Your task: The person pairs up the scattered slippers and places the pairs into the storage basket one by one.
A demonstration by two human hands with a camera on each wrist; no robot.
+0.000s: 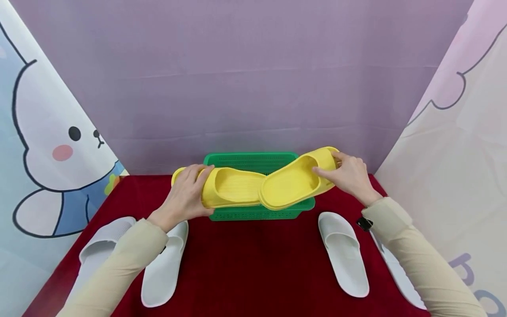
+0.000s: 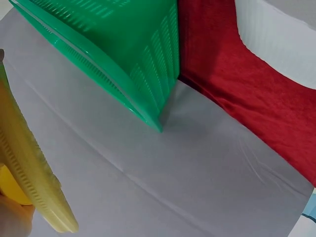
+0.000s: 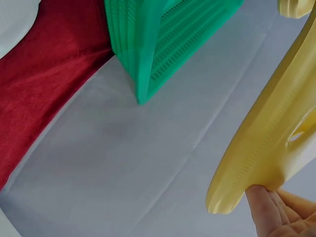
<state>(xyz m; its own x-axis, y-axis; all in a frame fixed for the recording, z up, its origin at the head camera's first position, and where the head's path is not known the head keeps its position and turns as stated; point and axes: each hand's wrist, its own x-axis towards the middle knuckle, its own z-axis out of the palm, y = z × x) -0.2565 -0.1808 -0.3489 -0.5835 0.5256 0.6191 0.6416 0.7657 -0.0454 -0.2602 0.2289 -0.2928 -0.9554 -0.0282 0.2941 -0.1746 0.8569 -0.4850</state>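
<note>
Yellow foam slippers sit one in each hand above a green basket [image 1: 257,214] at the centre of the head view. The left hand [image 1: 186,196] curls over the toe strap of the left yellow slipper [image 1: 229,189], and the right hand [image 1: 348,174] grips the toe end of the right yellow slipper [image 1: 293,180], whose heel overlaps the other's heel over the basket. The hands are well apart, each clamped on its own slipper.

Judging by this, the step in hand looks like bringing the pair down into the basket. The next move would call for lowering both so they fit inside the rim, probably turning or stacking them, since heel to heel they span wider than the basket.

Two white slippers [image 1: 162,268] lie at lower left on the red cloth [image 1: 253,264] of the counter, partly under the left sleeve; another white slipper [image 1: 343,253] lies at lower right, with a fourth mostly hidden by the right sleeve.
</note>
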